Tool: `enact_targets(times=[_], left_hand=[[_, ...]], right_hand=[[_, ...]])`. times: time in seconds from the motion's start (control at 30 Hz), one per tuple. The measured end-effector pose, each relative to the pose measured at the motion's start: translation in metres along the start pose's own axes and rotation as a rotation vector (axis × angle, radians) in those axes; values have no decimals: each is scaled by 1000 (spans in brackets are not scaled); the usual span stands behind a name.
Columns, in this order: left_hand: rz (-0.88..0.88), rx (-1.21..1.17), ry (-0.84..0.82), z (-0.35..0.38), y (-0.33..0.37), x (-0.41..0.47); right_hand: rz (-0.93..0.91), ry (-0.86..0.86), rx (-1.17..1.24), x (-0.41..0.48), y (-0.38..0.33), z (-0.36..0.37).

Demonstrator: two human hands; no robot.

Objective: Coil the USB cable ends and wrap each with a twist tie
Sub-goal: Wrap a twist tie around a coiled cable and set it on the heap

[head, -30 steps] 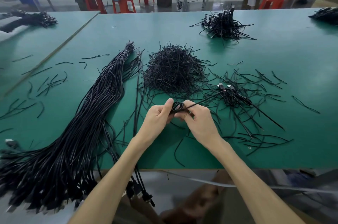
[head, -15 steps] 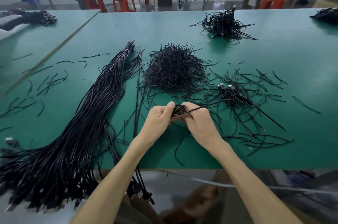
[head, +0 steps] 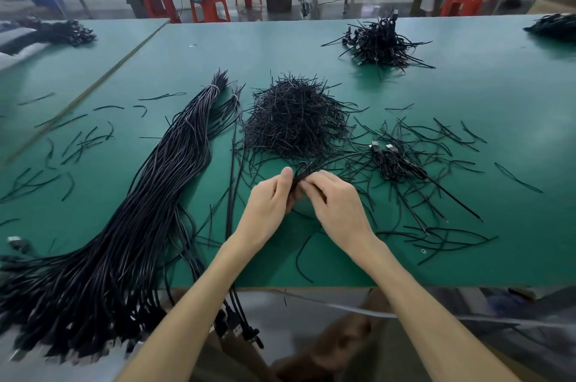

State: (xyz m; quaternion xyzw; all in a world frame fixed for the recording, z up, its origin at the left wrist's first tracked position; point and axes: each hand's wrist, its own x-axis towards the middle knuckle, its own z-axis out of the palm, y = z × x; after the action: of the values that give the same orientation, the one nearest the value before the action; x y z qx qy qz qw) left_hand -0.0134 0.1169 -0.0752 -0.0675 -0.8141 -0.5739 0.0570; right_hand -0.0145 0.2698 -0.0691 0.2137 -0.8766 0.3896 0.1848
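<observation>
At the near edge of the green table (head: 343,269), the bundle of uncoiled USB cables (head: 118,241) is lying to the left, with plugs hanging over the lip. Just beyond, the left hand (head: 268,204) and right hand (head: 336,207) are meeting, fingers curled, both pinching a small coiled cable end (head: 300,170) between them. A thin black strand (head: 336,160) is trailing off rightward; whether it is tie or cable, I cannot tell. If either pinch is easing before the tie is twisted tight, the springy loops are likely to pop open. The trailing strand may also be snagging the loose ties (head: 436,238) scattered around. Farther back, the heap of twist ties (head: 293,123) is sitting beside two cables (head: 396,160), and a far pile (head: 380,41) is lying beyond.
</observation>
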Motion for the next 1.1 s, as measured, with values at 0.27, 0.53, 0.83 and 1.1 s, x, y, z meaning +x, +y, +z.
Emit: enact_targets(times=[0.27, 0.53, 0.83, 1.1], left_hand=[[222, 483, -60, -27, 22, -1], [-38, 62, -49, -33, 39, 4], [-23, -242, -146, -48, 70, -13], [338, 17, -187, -61, 88, -14]], right_hand=[[-263, 267, -171, -1, -8, -2], [-456, 240, -342, 5, -12, -8], [-513, 258, -359, 7, -21, -40], [-533, 339, -269, 12, -51, -51]])
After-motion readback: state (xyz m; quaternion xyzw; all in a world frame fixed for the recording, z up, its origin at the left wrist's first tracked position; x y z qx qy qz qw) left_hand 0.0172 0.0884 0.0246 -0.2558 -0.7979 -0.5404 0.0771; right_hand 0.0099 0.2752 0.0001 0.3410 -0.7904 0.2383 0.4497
